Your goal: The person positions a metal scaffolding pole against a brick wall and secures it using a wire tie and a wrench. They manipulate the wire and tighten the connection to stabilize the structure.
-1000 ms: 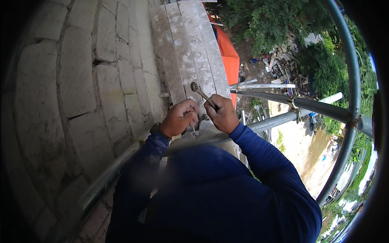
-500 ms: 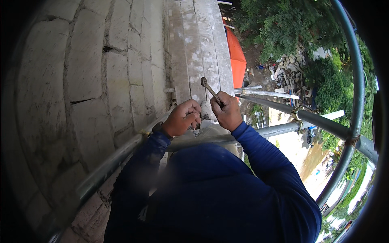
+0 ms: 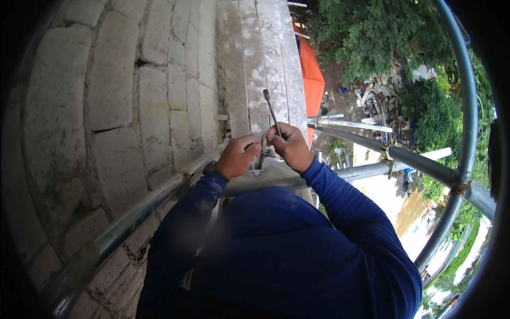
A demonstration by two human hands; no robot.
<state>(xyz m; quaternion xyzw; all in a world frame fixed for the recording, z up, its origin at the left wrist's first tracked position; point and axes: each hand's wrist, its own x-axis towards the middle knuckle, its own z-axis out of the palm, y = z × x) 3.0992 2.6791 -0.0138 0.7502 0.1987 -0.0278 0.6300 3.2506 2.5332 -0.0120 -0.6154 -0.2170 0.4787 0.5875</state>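
Observation:
My right hand is closed around the lower part of a metal wrench, whose ring end points up and away over the planks. Just left of it, my left hand has thumb and fingers pinched together. A thin pale strand loops between the two hands, seemingly held in the left fingertips; whether it is wire or cord I cannot tell. Both hands are above a horizontal scaffold pipe that crosses in front of my body.
A rough block wall rises on the left, with another pipe along it. Wooden planks stretch ahead. Curved and straight scaffold tubes stand at right, joined by a clamp. Beyond lie an orange tarp, trees and rubble far below.
The wrench has turned more upright, with its ring now seen edge-on. My right hand has shifted slightly left, closer to my left fingers, and the strand between them shows now.

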